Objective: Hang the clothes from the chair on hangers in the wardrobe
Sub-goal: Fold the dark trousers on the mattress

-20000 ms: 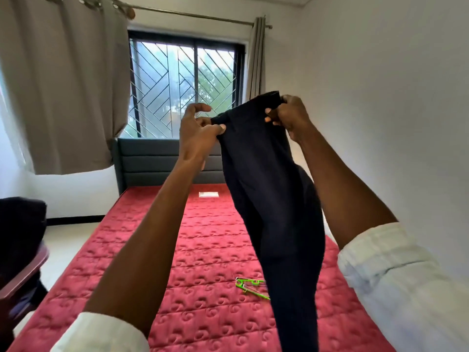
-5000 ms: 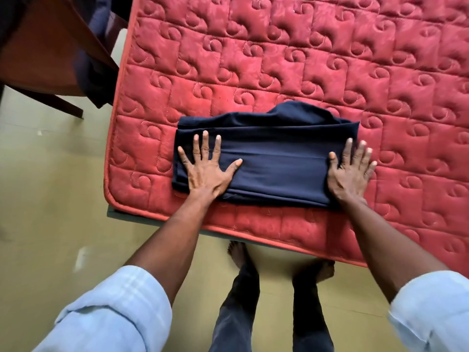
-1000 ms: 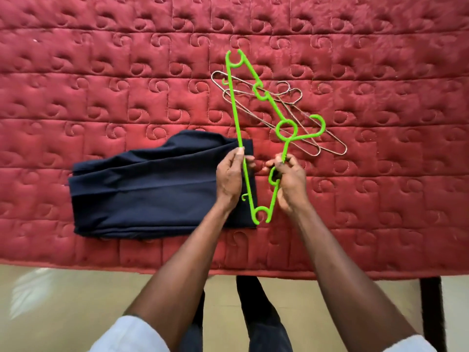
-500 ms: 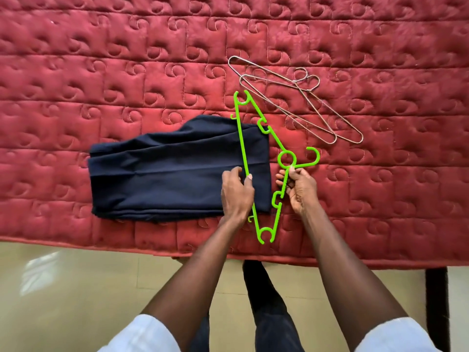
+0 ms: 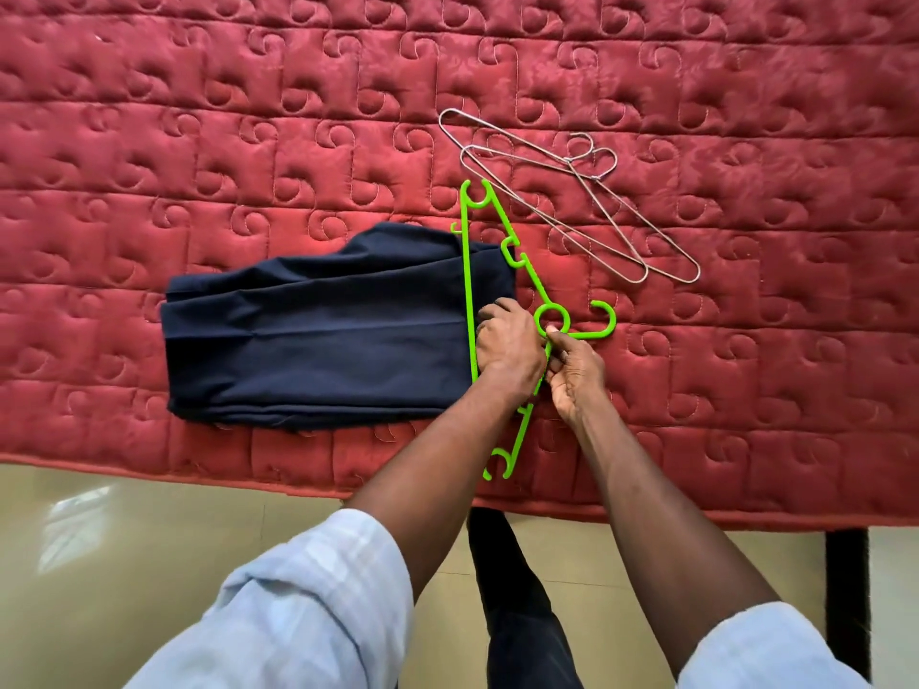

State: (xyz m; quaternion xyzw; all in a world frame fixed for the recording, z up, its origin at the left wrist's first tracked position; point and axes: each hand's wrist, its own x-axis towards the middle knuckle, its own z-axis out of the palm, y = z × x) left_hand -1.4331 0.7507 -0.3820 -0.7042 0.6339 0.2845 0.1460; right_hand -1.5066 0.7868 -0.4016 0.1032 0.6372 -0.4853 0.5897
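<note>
Folded dark navy trousers (image 5: pixel 318 335) lie flat on the red quilted mattress (image 5: pixel 149 141) near its front edge. A bright green plastic hanger (image 5: pixel 467 271) lies over the trousers' right end, its hook pointing right. My left hand (image 5: pixel 507 345) reaches inside the hanger's frame with fingers curled on the right edge of the trousers. My right hand (image 5: pixel 572 370) pinches the green hanger just below its ring, beside the left hand.
Two metal wire hangers (image 5: pixel 572 191) lie on the mattress behind and right of the green one. The mattress edge runs along the front, with tan floor (image 5: pixel 149 564) and my legs below. A dark bed leg (image 5: pixel 848 589) stands at lower right.
The green hanger has slid left over the trousers' right end. My left hand has moved from the hanger's bar to the trousers' edge inside the frame. My right hand still holds the hanger.
</note>
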